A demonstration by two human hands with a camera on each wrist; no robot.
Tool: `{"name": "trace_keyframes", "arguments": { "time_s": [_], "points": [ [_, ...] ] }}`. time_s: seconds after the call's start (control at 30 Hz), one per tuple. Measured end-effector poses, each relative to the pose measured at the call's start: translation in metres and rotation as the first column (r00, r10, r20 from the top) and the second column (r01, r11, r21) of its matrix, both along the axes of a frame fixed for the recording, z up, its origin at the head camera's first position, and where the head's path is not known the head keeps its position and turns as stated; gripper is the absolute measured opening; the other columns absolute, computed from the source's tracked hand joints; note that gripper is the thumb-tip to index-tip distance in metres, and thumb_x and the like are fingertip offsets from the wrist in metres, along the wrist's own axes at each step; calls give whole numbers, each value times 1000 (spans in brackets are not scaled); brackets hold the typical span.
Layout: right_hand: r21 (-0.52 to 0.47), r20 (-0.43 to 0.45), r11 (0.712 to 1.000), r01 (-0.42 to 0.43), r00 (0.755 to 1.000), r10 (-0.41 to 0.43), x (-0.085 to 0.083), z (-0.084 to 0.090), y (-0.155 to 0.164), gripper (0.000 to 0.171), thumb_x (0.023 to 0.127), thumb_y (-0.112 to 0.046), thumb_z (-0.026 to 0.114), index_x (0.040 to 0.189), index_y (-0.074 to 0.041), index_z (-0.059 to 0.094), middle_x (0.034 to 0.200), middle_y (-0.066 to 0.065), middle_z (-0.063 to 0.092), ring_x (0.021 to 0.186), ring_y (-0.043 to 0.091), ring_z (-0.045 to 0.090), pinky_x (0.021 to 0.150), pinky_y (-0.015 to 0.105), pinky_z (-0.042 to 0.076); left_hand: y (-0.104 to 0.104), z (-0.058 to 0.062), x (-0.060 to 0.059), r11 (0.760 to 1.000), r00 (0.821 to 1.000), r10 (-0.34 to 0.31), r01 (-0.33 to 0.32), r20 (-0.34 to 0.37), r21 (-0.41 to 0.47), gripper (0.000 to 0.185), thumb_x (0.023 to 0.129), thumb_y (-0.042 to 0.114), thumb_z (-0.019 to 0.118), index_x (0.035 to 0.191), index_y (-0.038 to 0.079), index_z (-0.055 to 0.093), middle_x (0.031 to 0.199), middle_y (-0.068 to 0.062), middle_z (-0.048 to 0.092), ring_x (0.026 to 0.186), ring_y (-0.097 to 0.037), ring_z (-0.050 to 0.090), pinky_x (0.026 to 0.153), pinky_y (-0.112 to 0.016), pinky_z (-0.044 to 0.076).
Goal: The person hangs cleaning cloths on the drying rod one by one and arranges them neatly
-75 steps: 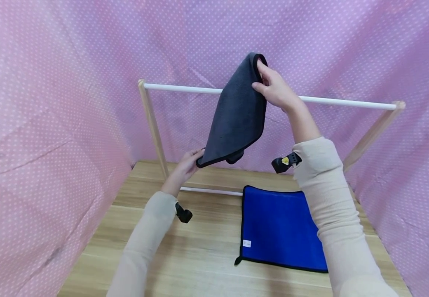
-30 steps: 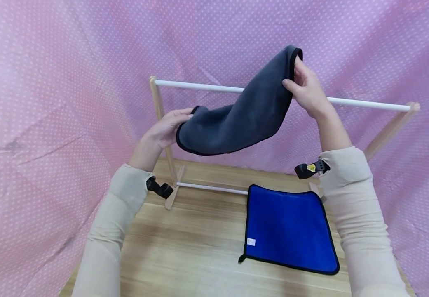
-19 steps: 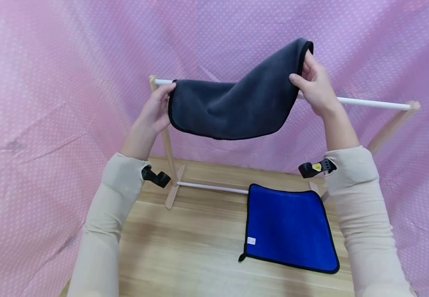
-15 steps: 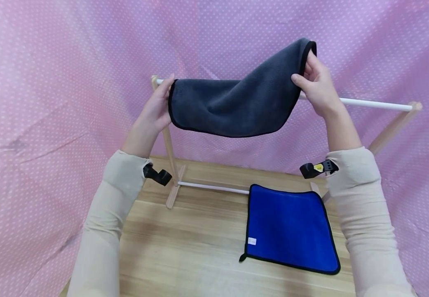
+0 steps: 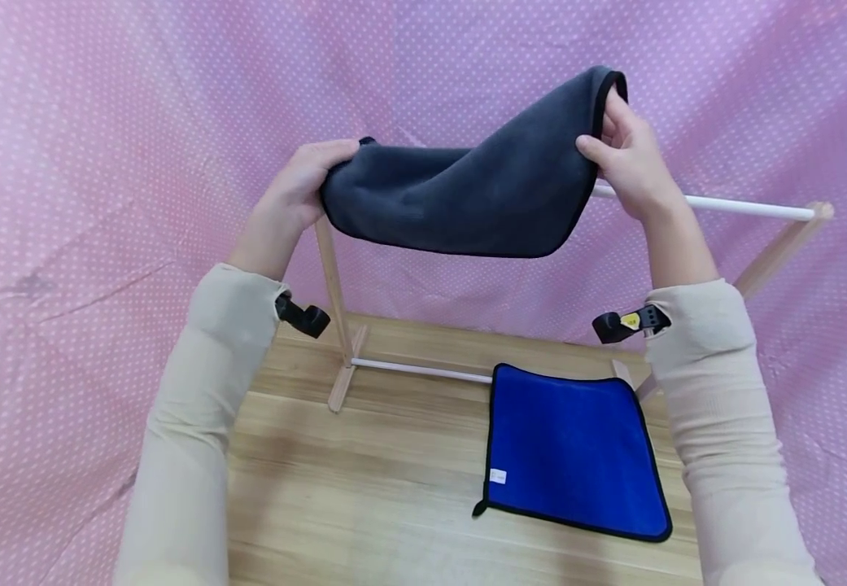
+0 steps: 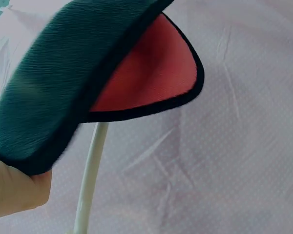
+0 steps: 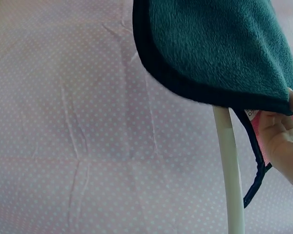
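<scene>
Head view: raised hands pinch grey towel corners.

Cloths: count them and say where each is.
2. The grey cloth is held up by the left hand and right hand at the rack's white rail; the blue cloth lies flat on the table.

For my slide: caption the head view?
Both hands hold a grey cloth above a rack's white rail; blue cloth lies below.

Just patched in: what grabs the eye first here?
A dark grey cloth with black trim, stretched between the left hand and right hand above the white rail of a wooden rack. Below it, a blue cloth lies flat on the wooden tabletop.
</scene>
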State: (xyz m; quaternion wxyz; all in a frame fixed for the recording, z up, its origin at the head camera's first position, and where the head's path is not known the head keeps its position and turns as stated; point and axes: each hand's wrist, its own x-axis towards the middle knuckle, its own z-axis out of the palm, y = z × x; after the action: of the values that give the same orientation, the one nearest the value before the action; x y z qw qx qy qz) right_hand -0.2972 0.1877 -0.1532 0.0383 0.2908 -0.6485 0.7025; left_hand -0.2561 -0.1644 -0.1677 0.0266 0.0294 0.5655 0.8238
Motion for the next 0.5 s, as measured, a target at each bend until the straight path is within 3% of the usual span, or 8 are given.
{"name": "trace_keyframes", "arguments": {
  "time_s": [0.07, 0.17, 0.3, 0.37, 0.43, 0.5],
  "points": [
    [-24, 26, 1000, 1, 1000, -1, -2, 3, 0, 62, 88, 12, 43, 140, -20, 36, 117, 10, 53, 95, 16, 57, 69, 21, 53, -1, 6, -4, 999, 1000, 4, -4, -2, 45, 17, 91, 10, 54, 80, 6, 67, 89, -2, 61, 77, -11, 56, 68, -20, 47],
    [-81, 64, 997, -19, 998, 24, -4, 7, 0, 63, 88, 14, 40, 140, -23, 37, 122, 11, 50, 99, 18, 55, 70, 22, 54, -2, 16, -11, 992, 994, -6, 19, -107, 126, 19, 96, 10, 44, 84, 2, 58, 82, -5, 57, 71, -13, 54, 63, -21, 46],
    [-194, 81, 976, -97, 990, 114, -6, 9, -7, 69, 88, 18, 36, 142, -26, 33, 137, 9, 38, 108, 19, 48, 71, 26, 54, -4, 27, -19, 955, 947, 3, 92, -322, 282, 15, 97, 8, 36, 93, 0, 48, 85, -8, 52, 73, -17, 50, 66, -24, 41],
    [-235, 88, 963, -136, 983, 160, -6, 8, -12, 72, 87, 20, 34, 142, -26, 31, 140, 8, 35, 109, 19, 47, 70, 28, 54, -5, 30, -22, 931, 925, 16, 125, -380, 343, 13, 96, 7, 36, 95, -2, 46, 88, -9, 49, 75, -19, 49, 67, -25, 40],
    [-233, 114, 959, -162, 975, 193, -6, 4, -16, 72, 87, 20, 35, 142, -26, 30, 139, 6, 34, 106, 18, 48, 69, 28, 54, -6, 29, -24, 922, 924, 32, 120, -380, 368, 13, 96, 7, 38, 94, -2, 47, 87, -10, 50, 74, -19, 49, 65, -25, 41],
    [-195, 173, 965, -176, 962, 211, -5, 0, -19, 68, 89, 16, 37, 142, -26, 30, 135, 7, 35, 102, 17, 50, 68, 27, 53, -9, 25, -26, 923, 941, 31, 102, -336, 370, 13, 96, 8, 38, 93, -2, 47, 87, -10, 50, 73, -19, 49, 64, -26, 42]
  ]
}}
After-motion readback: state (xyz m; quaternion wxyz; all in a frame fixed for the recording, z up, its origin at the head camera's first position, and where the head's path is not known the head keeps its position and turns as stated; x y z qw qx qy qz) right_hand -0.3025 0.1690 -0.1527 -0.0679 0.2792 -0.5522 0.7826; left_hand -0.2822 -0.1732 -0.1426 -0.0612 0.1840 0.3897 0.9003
